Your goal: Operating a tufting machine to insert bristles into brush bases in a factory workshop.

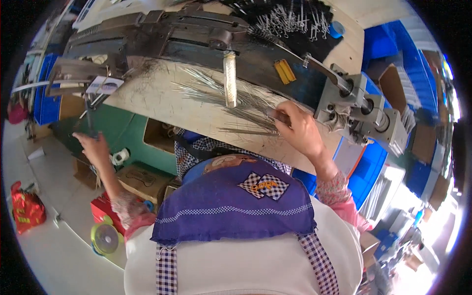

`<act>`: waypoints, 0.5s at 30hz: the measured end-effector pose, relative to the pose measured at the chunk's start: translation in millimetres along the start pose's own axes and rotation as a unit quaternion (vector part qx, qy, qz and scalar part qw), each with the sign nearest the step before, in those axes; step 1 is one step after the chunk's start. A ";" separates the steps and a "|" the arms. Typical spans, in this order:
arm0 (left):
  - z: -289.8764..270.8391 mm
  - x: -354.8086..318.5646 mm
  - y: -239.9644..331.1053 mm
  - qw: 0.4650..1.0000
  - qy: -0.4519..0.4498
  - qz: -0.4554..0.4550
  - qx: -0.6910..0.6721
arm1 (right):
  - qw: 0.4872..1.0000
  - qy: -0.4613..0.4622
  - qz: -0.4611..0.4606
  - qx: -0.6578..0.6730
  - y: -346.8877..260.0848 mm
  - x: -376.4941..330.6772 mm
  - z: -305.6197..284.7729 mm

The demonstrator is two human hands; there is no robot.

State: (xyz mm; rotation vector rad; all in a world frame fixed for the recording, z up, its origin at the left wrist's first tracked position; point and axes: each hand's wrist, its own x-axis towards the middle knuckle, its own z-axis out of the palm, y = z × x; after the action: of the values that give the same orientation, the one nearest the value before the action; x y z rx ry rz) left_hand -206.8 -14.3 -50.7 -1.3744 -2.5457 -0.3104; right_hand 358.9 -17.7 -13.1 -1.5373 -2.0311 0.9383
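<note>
My right hand is at the right end of a loose spread of thin metal wires on the pale worktop. Its thumb and fingers are closed on the wires' ends; how many they hold is hidden. Off the left end of the bench, my left hand has its fingers apart, just below a dark upright lever under a metal fixture. I cannot see it gripping anything. A whitish wrapped bar juts out from the long dark machine over the wires.
A metal clamp assembly with a long arm stands at the right. Behind are a yellow block, a round blue lid and several small twisted wire pieces on black cloth. Cardboard boxes and a small fan stand low at the left.
</note>
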 end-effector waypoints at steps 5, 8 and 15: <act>-15.4 -2.6 6.3 0.979 -0.088 -0.121 -0.141 | 0.982 0.181 0.014 0.051 -16.4 -26.8 -20.9; 13.3 -38.3 50.5 0.988 0.068 0.097 -0.100 | 0.932 0.345 0.010 0.106 -12.5 -34.6 -35.3; -140.2 -135.8 294.8 0.595 -0.202 0.433 -0.646 | 0.946 0.238 -0.166 0.142 -86.7 9.2 -56.1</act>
State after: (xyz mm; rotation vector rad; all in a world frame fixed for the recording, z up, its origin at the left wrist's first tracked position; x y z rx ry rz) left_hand 127.4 -4.4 64.0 -3.1371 -1.1206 -2.0023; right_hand 336.8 -8.2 87.7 -1.0906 -1.6515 0.6188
